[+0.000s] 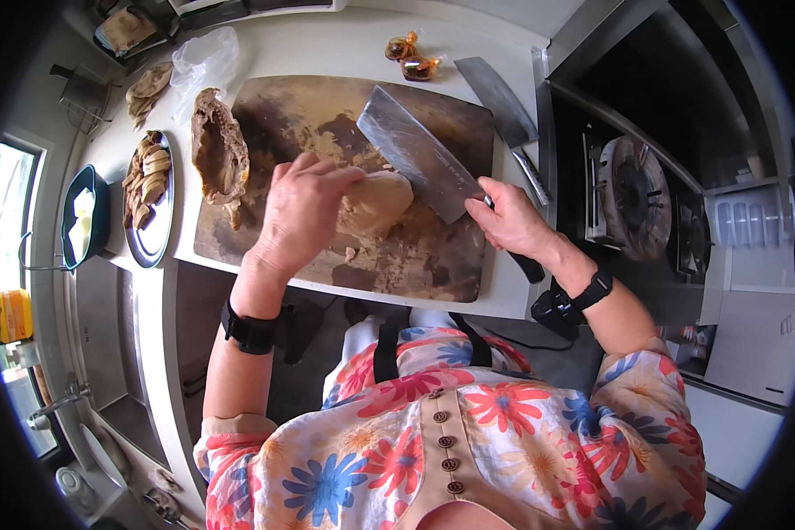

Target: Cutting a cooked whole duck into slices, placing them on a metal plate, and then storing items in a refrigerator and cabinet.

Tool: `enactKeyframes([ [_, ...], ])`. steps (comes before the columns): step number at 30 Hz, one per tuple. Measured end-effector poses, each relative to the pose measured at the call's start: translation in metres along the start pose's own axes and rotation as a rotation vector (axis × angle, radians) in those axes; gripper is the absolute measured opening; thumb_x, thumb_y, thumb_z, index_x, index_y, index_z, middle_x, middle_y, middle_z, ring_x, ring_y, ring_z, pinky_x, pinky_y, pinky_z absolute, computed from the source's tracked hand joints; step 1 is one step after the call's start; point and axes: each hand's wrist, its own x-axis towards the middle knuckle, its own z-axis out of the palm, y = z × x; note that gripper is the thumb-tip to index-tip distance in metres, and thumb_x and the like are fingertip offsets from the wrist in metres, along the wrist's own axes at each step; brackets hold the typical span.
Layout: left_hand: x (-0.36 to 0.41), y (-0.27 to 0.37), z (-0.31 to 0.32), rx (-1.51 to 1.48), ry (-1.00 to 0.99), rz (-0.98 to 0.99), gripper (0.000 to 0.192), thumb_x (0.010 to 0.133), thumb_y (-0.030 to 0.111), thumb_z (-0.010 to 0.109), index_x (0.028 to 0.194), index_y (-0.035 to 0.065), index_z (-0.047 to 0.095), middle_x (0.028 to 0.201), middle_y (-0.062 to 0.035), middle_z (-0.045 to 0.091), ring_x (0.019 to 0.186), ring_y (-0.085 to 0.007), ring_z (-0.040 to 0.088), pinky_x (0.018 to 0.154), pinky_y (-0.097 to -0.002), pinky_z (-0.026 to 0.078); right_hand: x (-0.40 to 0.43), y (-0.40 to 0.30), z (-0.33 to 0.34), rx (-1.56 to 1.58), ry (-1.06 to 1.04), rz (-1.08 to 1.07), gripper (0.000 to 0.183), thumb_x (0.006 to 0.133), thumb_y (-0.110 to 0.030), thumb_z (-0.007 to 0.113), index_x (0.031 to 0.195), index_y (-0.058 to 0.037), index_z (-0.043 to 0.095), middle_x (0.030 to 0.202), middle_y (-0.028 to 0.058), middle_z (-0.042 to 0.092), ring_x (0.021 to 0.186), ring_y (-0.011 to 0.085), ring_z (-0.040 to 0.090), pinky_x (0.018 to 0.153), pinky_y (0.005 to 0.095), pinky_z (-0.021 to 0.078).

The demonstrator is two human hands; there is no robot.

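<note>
My left hand point(305, 212) grips the left end of a pale piece of cooked poultry meat point(381, 205), with its fingers over the top. The meat lies on a worn, stained wooden cutting board point(430, 265). In my right hand point(513, 215) is the dark handle of a Chinese cleaver point(417, 152). Its broad blade slants up and left, close by the meat's right end; whether the two touch, I cannot tell. A hollowed piece of poultry carcass point(220, 149) lies at the board's left edge. Small meat scraps point(350, 254) are on the board.
A second cleaver point(500, 99) lies right of the board. At left are an oval metal plate point(161, 246) with sliced meat, a dark green basket point(99, 225), a clear plastic bag point(205, 59) and a cloth point(149, 93). Two tied sauce bags point(419, 67) sit behind; a gas burner point(636, 195) is at right.
</note>
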Motion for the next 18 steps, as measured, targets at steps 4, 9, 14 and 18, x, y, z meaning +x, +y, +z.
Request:
enactKeyframes([
  [4,-0.021,-0.027,0.019,-0.255,0.022,-0.356,0.032,0.074,0.001,0.056,0.105,0.0046,0.063,0.090,-0.0135,0.064,0.084,-0.0275,0.062,0.076,-0.0323,0.048,-0.005,-0.013,0.001,0.109,-0.040,0.118,0.024,0.089,-0.016,0.053,0.075,-0.0001,0.042,0.052,0.0044,0.046,0.041,0.0114,0.046,0.040,0.0300,0.0379],
  [9,-0.031,-0.019,0.025,-0.327,0.055,-0.488,0.034,0.073,0.002,0.057,0.107,0.0043,0.062,0.090,-0.0137,0.064,0.083,-0.0271,0.063,0.076,-0.0317,0.049,-0.006,-0.019,0.002,0.160,-0.059,0.221,0.025,0.089,-0.016,0.053,0.074,0.0013,0.043,0.053,0.0064,0.047,0.043,0.0129,0.047,0.044,0.0319,0.0387],
  [14,-0.027,-0.016,0.023,-0.072,0.052,-0.446,0.037,0.072,0.003,0.057,0.108,0.0060,0.061,0.093,-0.0116,0.061,0.086,-0.0280,0.059,0.078,-0.0354,0.047,0.000,-0.015,0.004,-0.015,-0.044,0.027,0.024,0.089,-0.016,0.052,0.077,0.0032,0.046,0.058,0.0138,0.052,0.050,0.0186,0.051,0.049,0.0353,0.0410],
  [18,-0.009,0.010,0.017,0.027,0.109,-0.235,0.040,0.070,0.009,0.062,0.110,0.0110,0.061,0.103,-0.0111,0.057,0.098,-0.0291,0.053,0.085,-0.0392,0.042,-0.001,-0.021,0.003,0.000,-0.072,0.144,0.024,0.089,-0.016,0.052,0.077,0.0036,0.046,0.060,0.0159,0.052,0.052,0.0211,0.051,0.052,0.0368,0.0411],
])
